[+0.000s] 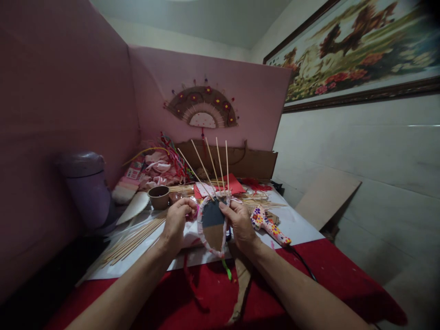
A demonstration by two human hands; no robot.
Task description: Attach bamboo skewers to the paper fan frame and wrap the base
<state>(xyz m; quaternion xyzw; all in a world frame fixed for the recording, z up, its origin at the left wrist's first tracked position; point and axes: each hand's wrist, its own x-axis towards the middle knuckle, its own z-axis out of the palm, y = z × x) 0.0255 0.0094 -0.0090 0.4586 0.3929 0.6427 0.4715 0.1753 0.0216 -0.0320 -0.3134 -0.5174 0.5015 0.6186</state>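
Observation:
I hold a small oval cardboard piece (213, 223) upright between both hands, above a white sheet (295, 222). Its upper half looks dark and its lower half brown, with a pale patterned edging. Several thin wooden sticks (210, 164) fan upward out of its top. My left hand (178, 219) is closed on its left edge, fingers curled. My right hand (240, 222) pinches its right edge near the base of the sticks.
A glue gun with a spotted pattern (270, 225) lies right of my hands, its cord trailing over the red cloth (337, 275). Loose sticks (135, 238), a brown cup (159, 197), ribbons (168, 158), a purple bin (87, 188) and a finished fan (202, 107) on the pink board.

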